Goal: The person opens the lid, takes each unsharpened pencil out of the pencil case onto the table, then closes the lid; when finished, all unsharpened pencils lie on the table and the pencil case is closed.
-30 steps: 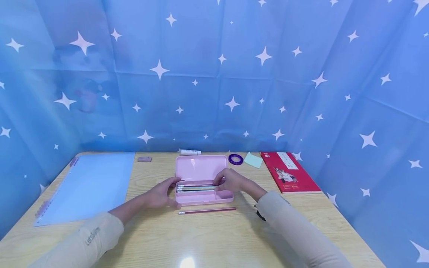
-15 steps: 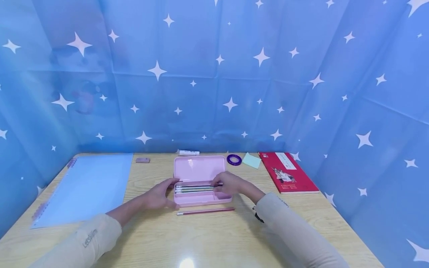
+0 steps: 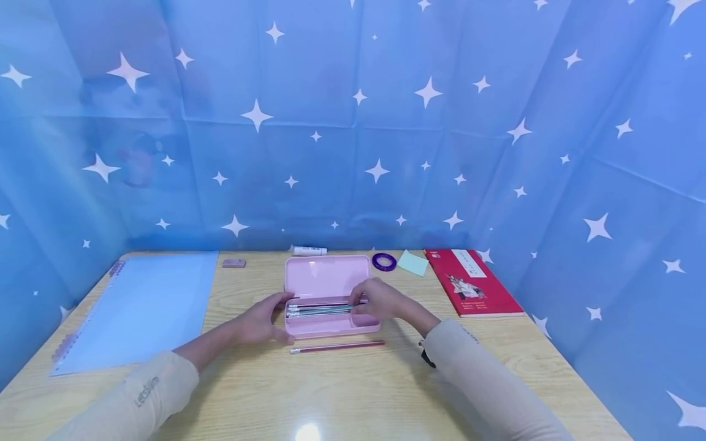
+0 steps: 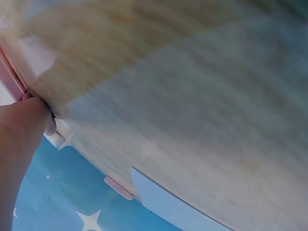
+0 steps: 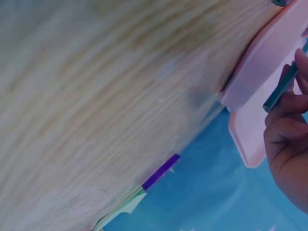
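- Blue star-printed cloth hangs behind my wooden desk (image 3: 353,392).
- At 12 o'clock lies an open pink pencil case (image 3: 331,306), lid flat toward the cloth.
- My left hand (image 3: 259,321) curls round the case's 9 o'clock end, thumb on its near edge.
- My right hand (image 3: 380,301) pinches the bundle of pencils (image 3: 320,309) at its 3 o'clock end; it seems to rest in the tray.
- One red pencil (image 3: 337,346) lies loose just at the case's 6 o'clock side.

Light wood-grain table (image 3: 353,392), glare spot at 6 o'clock near the front edge. Blue star-print cloth backdrop (image 3: 353,122) wraps it at 9, 12 and 3 o'clock. Even, bright lighting.
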Tool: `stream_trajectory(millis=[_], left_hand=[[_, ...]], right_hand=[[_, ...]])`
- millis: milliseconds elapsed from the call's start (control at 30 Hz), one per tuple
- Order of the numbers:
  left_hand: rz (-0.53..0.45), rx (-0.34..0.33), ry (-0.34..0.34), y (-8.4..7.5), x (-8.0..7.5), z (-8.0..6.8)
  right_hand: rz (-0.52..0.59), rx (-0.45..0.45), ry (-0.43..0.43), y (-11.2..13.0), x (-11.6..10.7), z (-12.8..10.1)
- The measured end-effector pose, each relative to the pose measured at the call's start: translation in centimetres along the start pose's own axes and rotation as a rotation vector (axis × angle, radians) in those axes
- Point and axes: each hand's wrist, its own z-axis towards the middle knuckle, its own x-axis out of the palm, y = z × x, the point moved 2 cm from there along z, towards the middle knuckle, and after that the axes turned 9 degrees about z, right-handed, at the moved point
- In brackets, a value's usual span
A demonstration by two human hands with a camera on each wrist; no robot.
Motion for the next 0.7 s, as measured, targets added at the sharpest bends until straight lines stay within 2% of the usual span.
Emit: stream_trajectory(millis=[200,467,700], left_hand=[[0.003,-0.003,0.007,0.0,-0.1,-0.1],[-0.008,-0.006,0.007,0.2,-0.1,0.0],[-0.010,0.018,0.011,0.2,0.0,0.1]], right_hand=[[0.020,-0.003,-0.030,0.8,-0.3,-0.8],[0.063,0.056,-0.025,2.0,-0.5,-2.8],[0.060,0.033,-0.013,2.8,0.1,-4.7]])
